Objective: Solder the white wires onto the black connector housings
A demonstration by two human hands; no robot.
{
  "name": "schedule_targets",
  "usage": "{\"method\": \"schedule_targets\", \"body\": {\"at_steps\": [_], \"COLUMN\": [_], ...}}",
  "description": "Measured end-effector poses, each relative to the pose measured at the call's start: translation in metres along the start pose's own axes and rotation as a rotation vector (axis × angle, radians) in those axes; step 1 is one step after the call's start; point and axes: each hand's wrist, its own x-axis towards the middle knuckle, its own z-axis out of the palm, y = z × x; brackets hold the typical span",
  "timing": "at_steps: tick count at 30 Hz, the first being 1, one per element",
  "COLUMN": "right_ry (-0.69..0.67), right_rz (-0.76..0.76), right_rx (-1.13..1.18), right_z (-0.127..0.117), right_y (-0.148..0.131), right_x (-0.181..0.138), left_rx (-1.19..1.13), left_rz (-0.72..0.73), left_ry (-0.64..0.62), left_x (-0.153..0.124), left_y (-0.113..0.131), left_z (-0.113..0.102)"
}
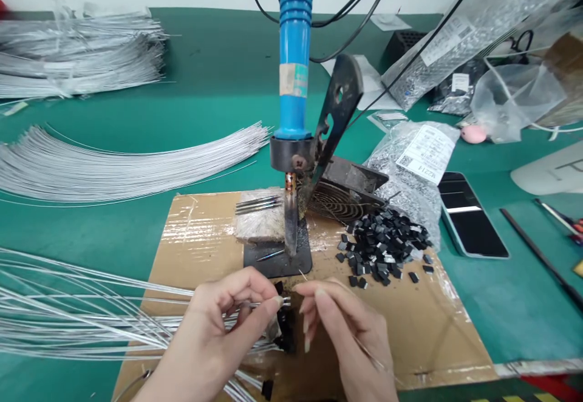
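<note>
My left hand [232, 329] pinches one or two thin white wires between thumb and forefinger, their bare-looking ends [286, 300] poking out to the right. In my right hand [348, 329], closed fingertips hold a thin strand [364, 350] that looks like solder wire; it runs back across the palm. A small gap separates the two hands. Just beyond them, a soldering iron [295, 107] with a blue handle is clamped upright, its tip [290, 226] pointing down over a small black plate [255, 259]. Below the left hand lie black connector pieces [286, 329] joined to wires, partly hidden.
Small black parts [387, 244] are heaped on the cardboard [437, 329] beside a fan [350, 189]. White wire bundles [136, 171] spread over the green table's left side. At right are a phone [473, 214], plastic bags [414, 153] and a dark rod [537, 256]. Black cables hang overhead.
</note>
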Motion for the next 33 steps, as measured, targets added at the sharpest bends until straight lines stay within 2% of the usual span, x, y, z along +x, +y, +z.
{"method": "schedule_targets", "body": {"at_steps": [4, 12, 23, 27, 33], "right_ry": [-0.052, -0.040, -0.074, -0.075, -0.085], "right_rz": [0.091, 0.233, 0.299, 0.303, 0.311], "right_rx": [0.108, 0.240, 0.306, 0.316, 0.337], "right_z": [0.011, 0.015, 0.013, 0.012, 0.011], "right_y": [0.001, 0.004, 0.001, 0.001, 0.001], "right_x": [0.000, 0.000, 0.001, 0.001, 0.002], "left_rx": [0.032, 0.041, -0.064, -0.113, -0.129], "left_rz": [0.006, 0.048, -0.001, -0.025, 0.005], "left_ry": [-0.028, 0.040, 0.100, 0.165, 0.189], "left_x": [-0.002, -0.009, -0.011, -0.011, -0.012], "left_y": [-0.008, -0.013, -0.005, -0.001, 0.003], "left_z": [0.000, 0.003, 0.013, 0.017, 0.019]}}
